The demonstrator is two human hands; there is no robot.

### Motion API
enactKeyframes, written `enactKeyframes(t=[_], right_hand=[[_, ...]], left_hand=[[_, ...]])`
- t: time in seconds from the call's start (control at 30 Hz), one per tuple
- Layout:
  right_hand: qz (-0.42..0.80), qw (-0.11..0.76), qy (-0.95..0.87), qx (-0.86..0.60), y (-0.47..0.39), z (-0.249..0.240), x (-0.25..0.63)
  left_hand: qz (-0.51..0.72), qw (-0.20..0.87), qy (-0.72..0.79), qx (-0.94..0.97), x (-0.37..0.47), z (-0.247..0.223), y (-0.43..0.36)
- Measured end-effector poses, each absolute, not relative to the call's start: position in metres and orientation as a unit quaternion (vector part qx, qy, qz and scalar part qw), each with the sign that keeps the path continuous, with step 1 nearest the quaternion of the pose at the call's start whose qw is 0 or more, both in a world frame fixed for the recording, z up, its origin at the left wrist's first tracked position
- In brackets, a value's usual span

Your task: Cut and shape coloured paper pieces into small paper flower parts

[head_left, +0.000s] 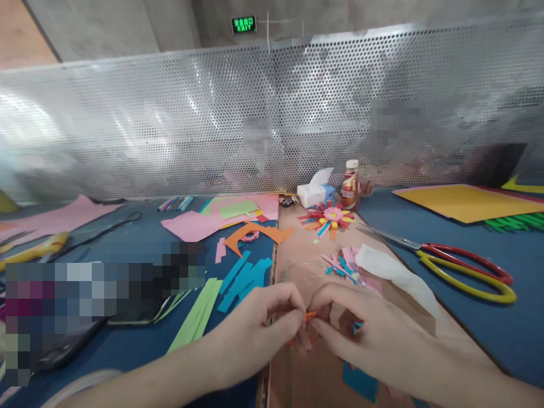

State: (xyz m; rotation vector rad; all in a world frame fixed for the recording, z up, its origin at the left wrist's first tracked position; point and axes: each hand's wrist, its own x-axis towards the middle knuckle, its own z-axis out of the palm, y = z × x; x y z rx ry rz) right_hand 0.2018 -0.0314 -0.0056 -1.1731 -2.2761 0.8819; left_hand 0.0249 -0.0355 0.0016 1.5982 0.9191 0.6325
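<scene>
My left hand (276,317) and my right hand (352,323) meet low in the middle of the view. Between their fingertips is a small piece of orange paper (311,315), pinched from both sides. Most of that piece is hidden by the fingers. Just beyond my right hand lies a bunch of pink and blue paper strips (346,266). Blue paper strips (250,280) and light green strips (198,311) lie to the left of my left hand. A blue paper piece (361,381) shows beneath my right wrist.
Scissors with red and yellow handles (467,266) lie at the right. Farther back are a paper flower (331,215), a tissue pack (315,194) and a bottle (351,187). Pink sheets (191,225) and a cut orange sheet (255,231) lie left of centre. A perforated metal screen (170,124) stands behind.
</scene>
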Motion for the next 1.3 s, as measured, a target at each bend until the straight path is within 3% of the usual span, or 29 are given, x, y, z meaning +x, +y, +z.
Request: enactKeyframes(t=[0.2,0.4,0.77,1.03,1.3], right_hand=[[0.437,0.201,-0.733,-0.480,-0.032,-0.016,0.206],[0.528,0.235,-0.685,-0.444,-0.031,-0.014,0.198],[0.580,0.274,-0.645,-0.416,-0.027,-0.026,0.199],[0.586,0.293,-0.638,-0.405,-0.030,-0.020,0.196],[0.590,0.297,-0.638,-0.395,-0.028,-0.021,0.195]], left_hand=[[0.266,0.556,0.401,0.677,0.027,0.003,-0.035],[0.300,0.588,0.392,0.641,0.027,0.000,-0.034],[0.261,0.548,0.402,0.685,0.026,0.001,-0.035],[0.240,0.420,0.433,0.761,0.024,0.000,-0.034],[0.256,0.444,0.415,0.752,0.024,-0.003,-0.036]])
